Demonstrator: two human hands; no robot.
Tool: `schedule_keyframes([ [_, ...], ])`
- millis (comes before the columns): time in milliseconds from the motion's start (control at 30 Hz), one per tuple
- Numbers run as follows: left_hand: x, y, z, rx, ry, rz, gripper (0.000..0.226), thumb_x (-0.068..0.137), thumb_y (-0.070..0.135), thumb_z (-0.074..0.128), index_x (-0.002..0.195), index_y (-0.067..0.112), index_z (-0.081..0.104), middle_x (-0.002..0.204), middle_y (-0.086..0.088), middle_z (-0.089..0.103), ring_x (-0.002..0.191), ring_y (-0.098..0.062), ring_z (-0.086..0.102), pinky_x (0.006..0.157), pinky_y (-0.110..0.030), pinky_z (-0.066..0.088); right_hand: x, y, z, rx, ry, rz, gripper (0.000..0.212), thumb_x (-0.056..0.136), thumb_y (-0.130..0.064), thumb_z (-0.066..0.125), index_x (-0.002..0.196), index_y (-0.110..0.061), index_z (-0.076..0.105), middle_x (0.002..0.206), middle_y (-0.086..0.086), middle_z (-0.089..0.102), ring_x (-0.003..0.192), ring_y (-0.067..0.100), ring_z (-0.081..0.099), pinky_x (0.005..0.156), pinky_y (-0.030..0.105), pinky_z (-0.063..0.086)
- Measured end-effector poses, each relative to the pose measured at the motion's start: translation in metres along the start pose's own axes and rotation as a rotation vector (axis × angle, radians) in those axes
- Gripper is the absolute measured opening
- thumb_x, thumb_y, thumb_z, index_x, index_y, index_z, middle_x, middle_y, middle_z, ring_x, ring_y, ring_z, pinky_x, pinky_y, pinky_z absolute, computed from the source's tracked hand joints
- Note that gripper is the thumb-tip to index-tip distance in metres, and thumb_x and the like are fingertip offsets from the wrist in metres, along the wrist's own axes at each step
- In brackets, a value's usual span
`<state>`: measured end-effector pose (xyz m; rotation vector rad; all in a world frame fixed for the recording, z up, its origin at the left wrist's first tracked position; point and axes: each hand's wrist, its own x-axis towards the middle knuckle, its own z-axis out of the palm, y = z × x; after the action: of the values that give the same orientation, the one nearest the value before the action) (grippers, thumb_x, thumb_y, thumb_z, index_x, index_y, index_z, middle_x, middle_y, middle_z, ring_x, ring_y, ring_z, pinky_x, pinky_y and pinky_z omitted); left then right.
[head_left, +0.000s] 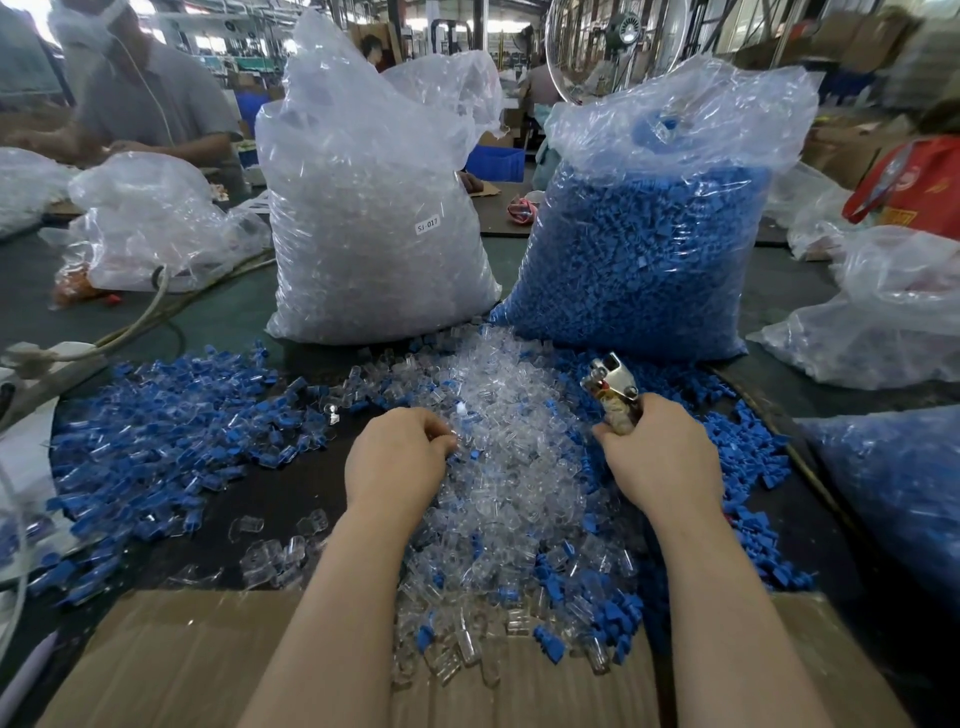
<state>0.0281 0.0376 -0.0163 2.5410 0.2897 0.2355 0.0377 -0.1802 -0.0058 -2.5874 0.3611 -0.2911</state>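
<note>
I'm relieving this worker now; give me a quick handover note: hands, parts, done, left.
Left hand: fingers curled into the heap of small clear plastic pieces; whether it holds one is unclear.
Right hand: grips a shiny metal hand tool.
Small blue plastic pieces lie scattered on both sides of the heap.
Done: finished count cannot be told.
Left: the loose heaps, plus the big bag of clear pieces and big bag of blue pieces, both well filled.

Colour-wise it's mostly blue and see-through here. The clear pile (498, 415) sits on a dark grey-green bench (234, 317), blue caps (171, 415) left of the pile, a bag of blue ones (649, 249) behind it to the right, plain brown cardboard (182, 660) in front. The tool (610, 387) beside the pile is shiny silver.
</note>
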Motion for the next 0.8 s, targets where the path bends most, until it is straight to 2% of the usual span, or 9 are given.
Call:
schedule_keyframes([
  [100, 0.001, 0.001, -0.001, -0.051, 0.069, 0.002, 0.006, 0.091, 0.028, 0.066, 0.088, 0.029, 0.071, 0.078, 0.014, 0.065, 0.068, 0.000, 0.055, 0.054, -0.020, 0.039, 0.000, -0.003, 0.000, 0.047, 0.035, -0.019, 0.027, 0.087, -0.044, 0.066, 0.093, -0.019, 0.057, 0.086, 0.002, 0.059, 0.077, 0.026, 0.051, 0.065, 0.034, 0.040],
  [200, 0.001, 0.002, -0.003, -0.061, 0.111, 0.029, 0.006, 0.090, 0.026, 0.066, 0.085, 0.029, 0.068, 0.073, 0.014, 0.062, 0.068, -0.003, 0.057, 0.060, -0.025, 0.046, -0.001, -0.004, 0.000, 0.100, 0.035, -0.047, 0.024, 0.087, -0.043, 0.067, 0.092, -0.021, 0.059, 0.088, 0.001, 0.062, 0.081, 0.026, 0.054, 0.068, 0.035, 0.042],
  [333, -0.002, 0.005, -0.003, -0.021, 0.070, 0.152, 0.010, 0.089, 0.020, 0.061, 0.089, 0.026, 0.069, 0.080, 0.009, 0.067, 0.073, -0.010, 0.062, 0.067, -0.029, 0.053, -0.002, -0.009, 0.000, 0.220, -0.006, -0.057, 0.021, 0.086, -0.040, 0.070, 0.095, -0.021, 0.065, 0.091, 0.001, 0.067, 0.087, 0.027, 0.060, 0.076, 0.040, 0.051],
  [433, -0.001, 0.008, -0.002, -0.059, 0.062, 0.189, 0.011, 0.089, 0.020, 0.060, 0.090, 0.025, 0.070, 0.078, 0.012, 0.066, 0.069, -0.004, 0.061, 0.061, -0.022, 0.049, -0.003, -0.011, -0.001, 0.248, -0.001, -0.061, 0.020, 0.085, -0.038, 0.071, 0.096, -0.022, 0.067, 0.090, 0.001, 0.068, 0.087, 0.026, 0.061, 0.078, 0.041, 0.052],
  [500, -0.001, 0.009, -0.001, -0.097, 0.077, 0.175, 0.009, 0.089, 0.025, 0.063, 0.086, 0.025, 0.072, 0.075, 0.014, 0.067, 0.067, -0.001, 0.060, 0.060, -0.020, 0.047, -0.004, -0.011, -0.001, 0.250, 0.003, -0.064, 0.022, 0.085, -0.039, 0.072, 0.098, -0.021, 0.068, 0.091, 0.000, 0.069, 0.088, 0.026, 0.061, 0.079, 0.041, 0.052],
  [633, -0.001, 0.007, 0.000, -0.256, 0.045, 0.061, 0.018, 0.082, 0.031, 0.076, 0.067, 0.026, 0.070, 0.064, 0.015, 0.067, 0.063, -0.001, 0.062, 0.062, -0.024, 0.053, -0.006, -0.012, -0.001, 0.273, 0.017, -0.093, 0.022, 0.085, -0.039, 0.072, 0.097, -0.020, 0.069, 0.090, 0.000, 0.069, 0.087, 0.026, 0.062, 0.078, 0.040, 0.052],
  [800, -0.001, 0.009, -0.002, -0.328, -0.015, 0.000, 0.015, 0.075, 0.027, 0.084, 0.074, 0.026, 0.068, 0.065, 0.010, 0.066, 0.064, -0.003, 0.064, 0.060, -0.021, 0.049, -0.006, -0.014, 0.000, 0.313, -0.024, -0.117, 0.017, 0.086, -0.033, 0.071, 0.097, -0.020, 0.071, 0.089, -0.001, 0.070, 0.087, 0.025, 0.062, 0.078, 0.040, 0.052],
])
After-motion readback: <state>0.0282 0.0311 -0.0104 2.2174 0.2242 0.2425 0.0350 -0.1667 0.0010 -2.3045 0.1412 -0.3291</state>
